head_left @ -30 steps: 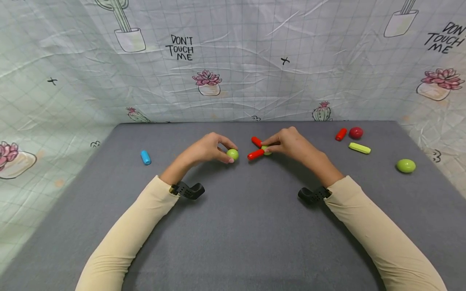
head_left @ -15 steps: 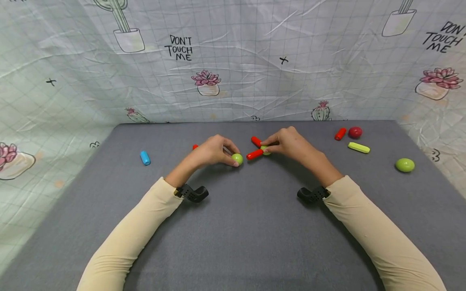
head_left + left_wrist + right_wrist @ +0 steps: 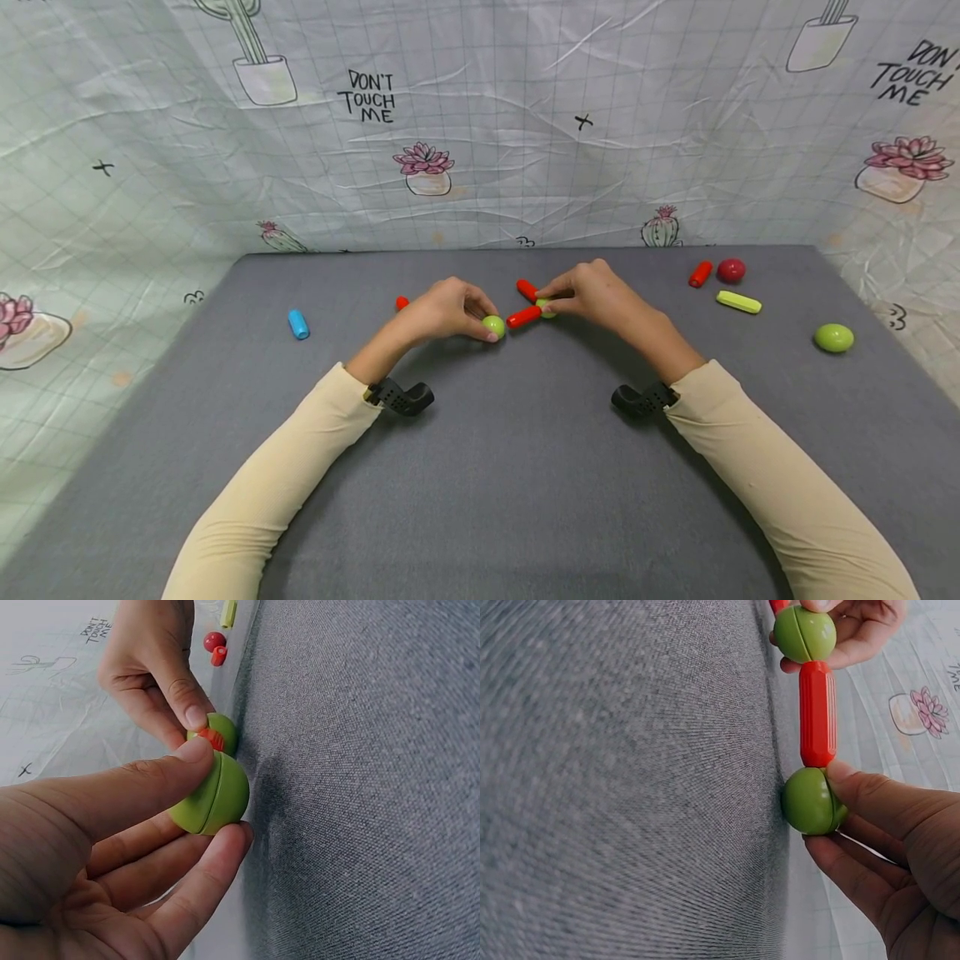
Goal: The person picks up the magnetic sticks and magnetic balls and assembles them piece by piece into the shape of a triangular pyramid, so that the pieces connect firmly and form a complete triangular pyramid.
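Observation:
Between thumb and fingers my left hand [image 3: 446, 310] pinches a green ball [image 3: 221, 796] with a seam line round it. My right hand [image 3: 606, 293] pinches a second green ball [image 3: 808, 801] just to the right. A ribbed red rod [image 3: 818, 714] runs from that second ball toward the first; its far end is right at the left ball in the right wrist view. Another red rod [image 3: 527, 290] points back and left from the second ball, whose far side the fingers hide. Behind my left hand a red piece [image 3: 402, 303] peeks out, mostly hidden.
A blue rod [image 3: 298, 324] lies on the grey tabletop [image 3: 480, 467] at left. Toward the back right are a red rod [image 3: 701, 274], a dark red ball [image 3: 731, 271], a yellow-green rod [image 3: 738, 302] and a green ball [image 3: 834, 337]. A printed curtain [image 3: 510, 167] stands behind the table.
My left hand has moved right with its green ball, up to the red rod's end. A red piece behind that hand has come into view. The right hand stays in place.

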The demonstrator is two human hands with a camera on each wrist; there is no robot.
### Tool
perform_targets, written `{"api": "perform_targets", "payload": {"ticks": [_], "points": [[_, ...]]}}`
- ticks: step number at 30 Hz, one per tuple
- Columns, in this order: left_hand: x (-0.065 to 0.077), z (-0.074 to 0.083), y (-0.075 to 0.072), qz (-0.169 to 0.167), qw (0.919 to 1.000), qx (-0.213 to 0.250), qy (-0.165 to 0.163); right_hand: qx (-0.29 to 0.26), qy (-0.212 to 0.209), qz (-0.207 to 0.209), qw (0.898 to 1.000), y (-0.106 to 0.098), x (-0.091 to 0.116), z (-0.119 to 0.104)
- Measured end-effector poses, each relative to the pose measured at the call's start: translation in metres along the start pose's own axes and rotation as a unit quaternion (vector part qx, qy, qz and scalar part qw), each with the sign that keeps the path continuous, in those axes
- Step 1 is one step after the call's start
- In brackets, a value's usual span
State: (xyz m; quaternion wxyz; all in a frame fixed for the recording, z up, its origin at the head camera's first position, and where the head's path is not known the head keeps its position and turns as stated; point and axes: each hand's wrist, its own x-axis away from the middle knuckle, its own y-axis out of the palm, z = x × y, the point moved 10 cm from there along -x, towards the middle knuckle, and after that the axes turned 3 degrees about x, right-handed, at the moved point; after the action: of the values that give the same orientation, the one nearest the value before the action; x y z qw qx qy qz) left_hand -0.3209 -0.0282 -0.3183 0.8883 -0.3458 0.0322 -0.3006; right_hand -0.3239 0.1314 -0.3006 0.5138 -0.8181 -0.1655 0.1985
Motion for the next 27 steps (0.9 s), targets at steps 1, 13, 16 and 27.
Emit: {"api": "perform_targets", "payload": {"ticks": [1, 13, 16, 27], "points": [[-0.0002, 0.0007, 0.0002, 0.000, 1.0000, 0.000, 0.001, 0.001, -0.001, 0.001, 1.000, -0.0002, -0.0003, 0.0002], [-0.0034, 0.0022, 0.0039, -0.002, 1.0000, -0.001, 0.001, -0.003, 0.005, -0.005, 1.000, 0.0015, -0.0005, 0.0018], [-0.0042, 0.0017, 0.0039, -0.001, 1.0000, -0.004, 0.001, -0.006, 0.007, -0.004, 1.000, 0.0017, 0.0002, 0.0016], [-0.0045, 0.0013, 0.0020, 0.000, 0.9999, -0.012, 0.000, -0.011, 0.002, 0.004, 1.000, 0.0003, 0.0013, 0.0003]]}}
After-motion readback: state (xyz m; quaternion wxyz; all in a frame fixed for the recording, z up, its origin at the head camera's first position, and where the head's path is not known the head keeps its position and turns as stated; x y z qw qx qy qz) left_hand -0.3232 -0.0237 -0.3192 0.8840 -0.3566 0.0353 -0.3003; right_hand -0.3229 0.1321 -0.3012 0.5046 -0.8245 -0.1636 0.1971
